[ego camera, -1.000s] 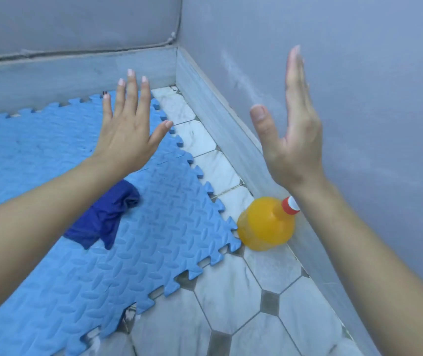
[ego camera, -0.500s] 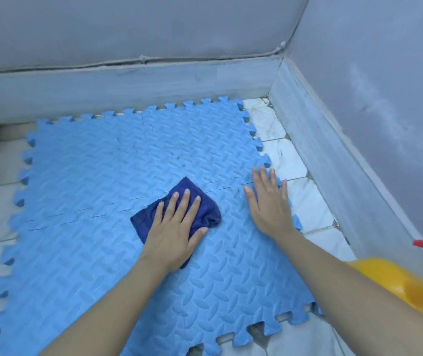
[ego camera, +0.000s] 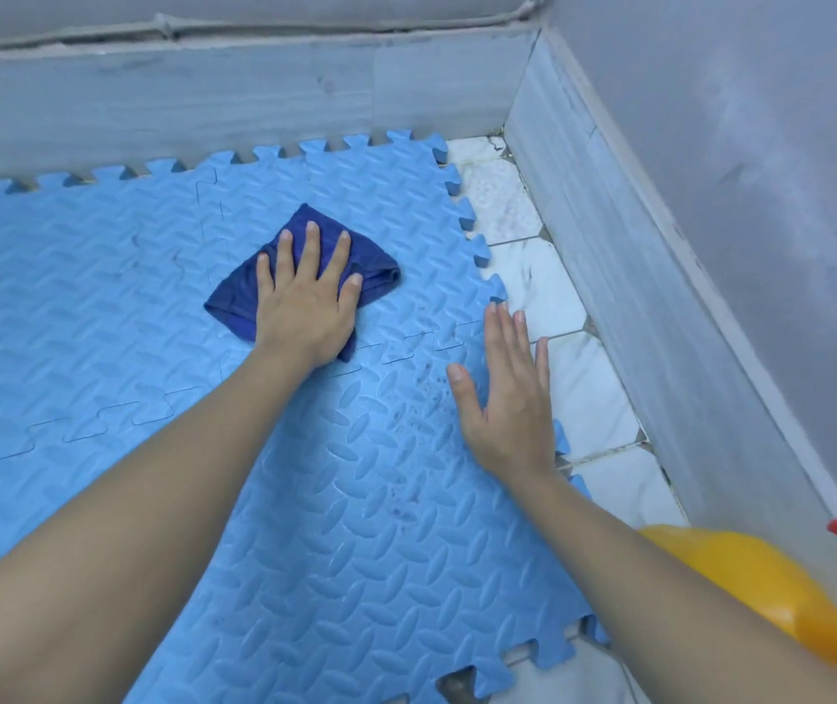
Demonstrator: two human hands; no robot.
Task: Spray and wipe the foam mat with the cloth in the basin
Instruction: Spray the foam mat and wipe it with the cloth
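A yellow spray bottle stands on the white tiled floor by the grey wall. The left hand presses flat, fingers spread, on the dark blue cloth on the foam mat; the right hand, grip wide, rests flat at the mat's edge.

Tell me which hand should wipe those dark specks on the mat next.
Left, probably. The left hand already presses flat on the cloth, just beyond the dark specks on the foam mat. The right hand lies flat beside them, bracing the edge, without any cloth.
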